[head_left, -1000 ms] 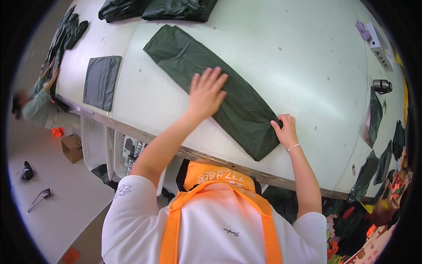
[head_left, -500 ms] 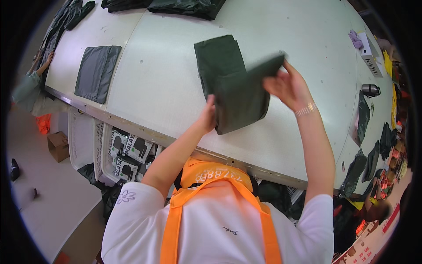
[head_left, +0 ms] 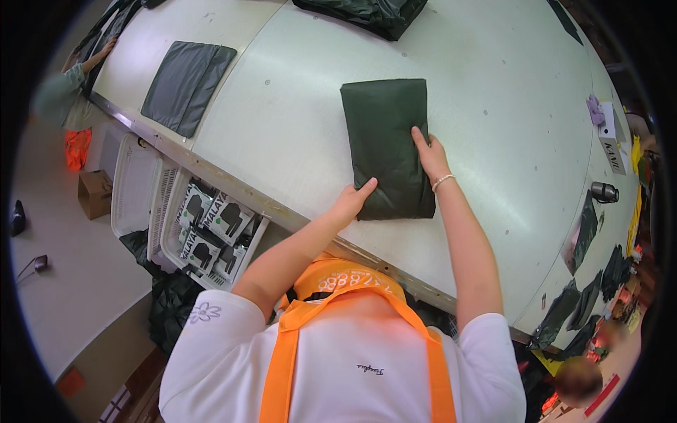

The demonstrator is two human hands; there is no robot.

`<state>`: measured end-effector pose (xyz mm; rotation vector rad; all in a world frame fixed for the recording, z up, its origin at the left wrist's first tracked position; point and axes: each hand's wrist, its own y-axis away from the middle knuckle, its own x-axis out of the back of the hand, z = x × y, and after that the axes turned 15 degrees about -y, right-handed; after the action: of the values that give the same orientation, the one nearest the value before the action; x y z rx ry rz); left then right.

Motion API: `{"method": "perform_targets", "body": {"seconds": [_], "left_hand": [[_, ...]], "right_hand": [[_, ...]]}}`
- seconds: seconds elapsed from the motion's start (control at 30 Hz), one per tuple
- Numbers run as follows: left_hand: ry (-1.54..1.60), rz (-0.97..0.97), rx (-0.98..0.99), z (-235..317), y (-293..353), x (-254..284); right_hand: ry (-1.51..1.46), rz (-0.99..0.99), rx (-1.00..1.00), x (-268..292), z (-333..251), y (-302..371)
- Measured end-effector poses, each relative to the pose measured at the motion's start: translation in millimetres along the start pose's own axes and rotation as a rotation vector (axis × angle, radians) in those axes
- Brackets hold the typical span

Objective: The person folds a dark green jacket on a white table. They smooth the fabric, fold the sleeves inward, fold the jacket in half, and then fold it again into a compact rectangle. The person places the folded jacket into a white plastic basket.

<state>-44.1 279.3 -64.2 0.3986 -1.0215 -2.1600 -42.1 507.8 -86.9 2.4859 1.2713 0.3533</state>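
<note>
A dark green piece of thin, slightly shiny cloth (head_left: 388, 113), folded into a neat rectangle, lies on the white table (head_left: 296, 134) in front of me. My left hand (head_left: 352, 201) grips its near left edge, thumb on top and fingers tucked out of sight at the side. On the right edge, about halfway up, my right hand (head_left: 431, 156) holds the cloth the same way, its thumb resting on the upper face.
Another folded dark grey cloth (head_left: 189, 84) lies to the left, and a dark folded stack (head_left: 367, 13) at the far side. Below the table's left edge stands a white basket (head_left: 169, 240) with packets. A metal flask (head_left: 604, 192) stands right. A co-worker's hand (head_left: 102, 53) touches dark cloth.
The raised right-hand flap of green cloth is now folded down, making one tidy rectangle. My right hand has come down to its right edge; my left hand still grips the left.
</note>
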Motion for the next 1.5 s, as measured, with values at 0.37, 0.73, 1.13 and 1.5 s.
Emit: {"method": "perform_targets", "body": {"seconds": [0.37, 0.73, 1.13, 1.5], "left_hand": [[0.207, -0.045, -0.246, 89.5, -60.5, 39.1], [-0.424, 0.474, -0.62, 115.4, -74.6, 47.6], [-1.719, 0.678, -0.807, 325.4, -237.4, 132.8], [-1.527, 0.29, -1.19, 169.6, -144.5, 99.4]], "right_hand": [[-0.167, -0.13, -0.153, 24.0, -6.3, 35.3], [-0.048, 0.051, -0.163, 68.0, -12.5, 17.2], [0.153, 0.236, -0.141, 78.8, -0.4, 33.1], [-0.384, 0.304, -0.368, 135.1, 32.7, 30.0]]}}
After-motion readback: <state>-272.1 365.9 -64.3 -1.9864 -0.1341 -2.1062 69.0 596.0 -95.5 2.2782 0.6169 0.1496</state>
